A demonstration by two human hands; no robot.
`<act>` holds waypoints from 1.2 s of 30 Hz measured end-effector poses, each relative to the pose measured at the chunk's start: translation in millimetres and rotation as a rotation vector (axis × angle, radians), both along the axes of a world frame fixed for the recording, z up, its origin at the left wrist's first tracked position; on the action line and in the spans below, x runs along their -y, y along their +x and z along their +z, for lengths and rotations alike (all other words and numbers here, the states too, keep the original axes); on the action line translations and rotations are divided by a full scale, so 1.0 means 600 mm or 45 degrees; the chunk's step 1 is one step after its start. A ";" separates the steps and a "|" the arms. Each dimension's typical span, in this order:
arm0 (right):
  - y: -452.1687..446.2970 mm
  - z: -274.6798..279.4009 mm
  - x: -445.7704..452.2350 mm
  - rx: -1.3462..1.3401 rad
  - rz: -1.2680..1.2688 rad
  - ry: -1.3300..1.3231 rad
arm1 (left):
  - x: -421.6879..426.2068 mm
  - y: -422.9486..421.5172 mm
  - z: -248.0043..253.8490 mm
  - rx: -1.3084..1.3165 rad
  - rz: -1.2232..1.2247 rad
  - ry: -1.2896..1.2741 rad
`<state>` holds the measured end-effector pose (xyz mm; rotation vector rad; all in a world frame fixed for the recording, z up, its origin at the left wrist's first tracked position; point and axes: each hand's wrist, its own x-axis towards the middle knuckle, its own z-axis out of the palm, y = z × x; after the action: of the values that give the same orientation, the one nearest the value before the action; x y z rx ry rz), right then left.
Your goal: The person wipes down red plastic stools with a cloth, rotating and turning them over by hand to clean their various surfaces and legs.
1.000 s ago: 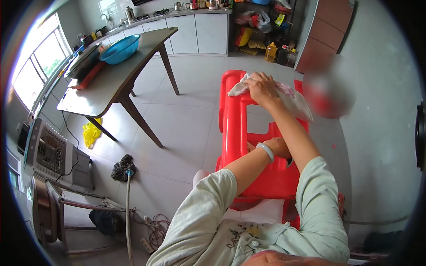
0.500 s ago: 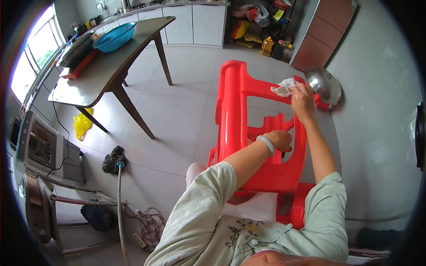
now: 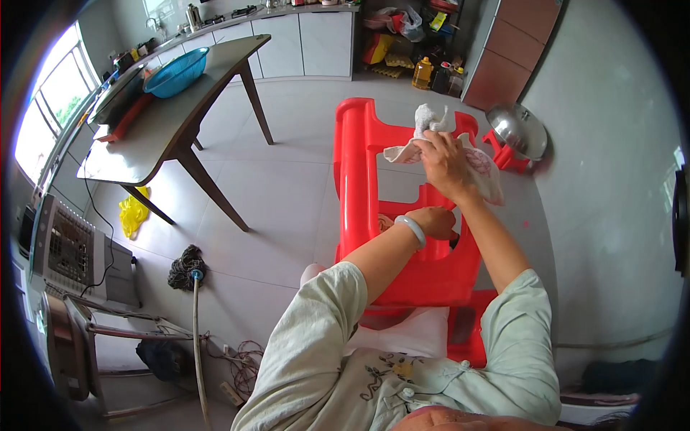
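A red plastic chair (image 3: pixel 356 165) stands tipped in front of me, with open gaps in its frame. My left hand (image 3: pixel 433 222), a pale bangle at its wrist, is closed on the chair near the middle opening; its fingertips are partly hidden. My right hand (image 3: pixel 447 167) pinches a white cloth (image 3: pixel 480 167) with faint reddish markings, above the chair's far right side. One end of the cloth bunches up past the fingers, while another part hangs to the right.
A steel wok lid (image 3: pixel 519 129) rests on a small red stool (image 3: pixel 509 158) by the right wall. To the left are a table (image 3: pixel 208 82) with a blue basin (image 3: pixel 176 74), a mop (image 3: pixel 188 269), and a folding chair (image 3: pixel 93 345). Bottles (image 3: pixel 422 73) stand at the back.
My right hand has shifted left and lifted the cloth, which now spreads on both sides of the fingers. The chair and my left hand have moved slightly left together. The view has shifted a little.
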<state>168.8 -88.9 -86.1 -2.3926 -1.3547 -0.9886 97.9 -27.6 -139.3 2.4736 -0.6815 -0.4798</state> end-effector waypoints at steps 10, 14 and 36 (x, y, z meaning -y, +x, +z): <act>0.106 -0.033 0.179 -0.094 -0.356 0.206 | 0.010 -0.001 0.004 -0.028 0.019 0.097; 0.146 -0.093 0.281 -0.363 -0.614 0.183 | 0.013 -0.005 0.004 -0.062 0.033 0.067; 0.274 -0.078 0.150 -0.879 -0.752 0.624 | 0.018 -0.005 0.022 0.027 0.013 0.065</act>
<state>333.5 -178.7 -133.0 -2.3997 -0.1453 -0.4227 94.9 -38.4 -126.4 2.5320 -0.6723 -0.4736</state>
